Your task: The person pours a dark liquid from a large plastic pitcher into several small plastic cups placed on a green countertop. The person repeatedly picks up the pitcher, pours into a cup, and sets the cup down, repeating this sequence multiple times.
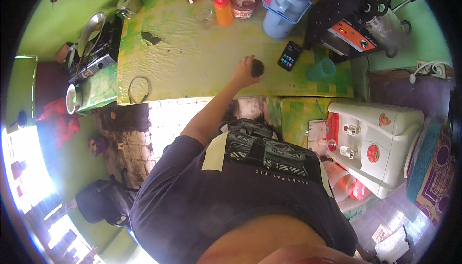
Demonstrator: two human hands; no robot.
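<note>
My left hand (244,75) reaches over the table with its fingers curled round a small dark round cup (258,68). The cup stands at or just above the tabletop near the front edge; whether it touches the surface I cannot tell, nor what is inside. To its right lies a smartphone (289,56) with its screen lit. Further right there is a teal plastic cup (322,69). My right hand is out of view.
Along the back stand a blue thermos jug (287,11), an orange squeeze bottle (223,10) and several round tubs (243,3). A machine with an orange panel (353,35) is at right, a white water dispenser (380,144) nearer, a stove (96,62) at left.
</note>
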